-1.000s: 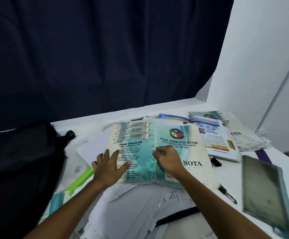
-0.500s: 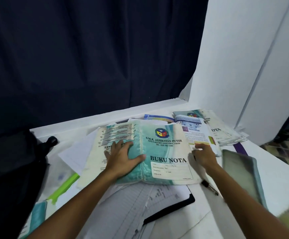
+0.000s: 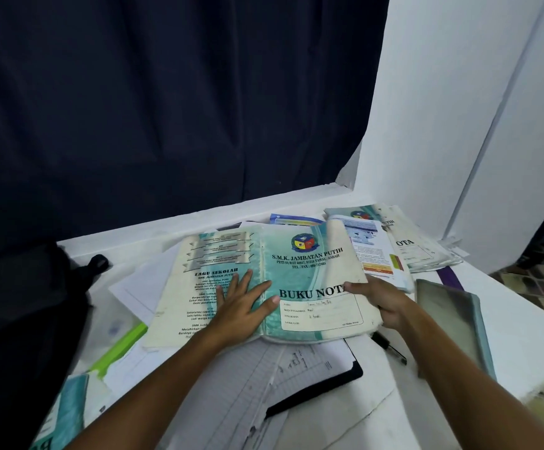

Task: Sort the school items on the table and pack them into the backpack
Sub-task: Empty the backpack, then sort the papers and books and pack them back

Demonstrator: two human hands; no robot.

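Seen from the head camera, looking down at a white worktop (image 3: 523, 323) crowded with school papers. In the middle lies a teal and cream notebook (image 3: 309, 280), spread open with its covers facing up; the front cover reads "BUKU NOTA". The left hand (image 3: 241, 306) lies flat on it near the spine, fingers straight and spread, pressing it down. The right hand (image 3: 381, 300) grips the right edge of the front cover, thumb on top and fingers curled beneath.

A black backpack (image 3: 21, 319) sits at the left edge of the worktop, well apart from the notebook. More exercise books (image 3: 403, 241) are stacked behind and to the right. A grey pouch (image 3: 449, 323) lies just right of the right hand, a black pen (image 3: 389, 347) below that hand, and loose lined sheets (image 3: 264, 384) under the notebook.

The notebook looks light, thin and floppy, with worn, soft covers that would bend or tear if lifted by one corner. Closing it first, then holding it by the spine side or flat between both hands, seems safest.
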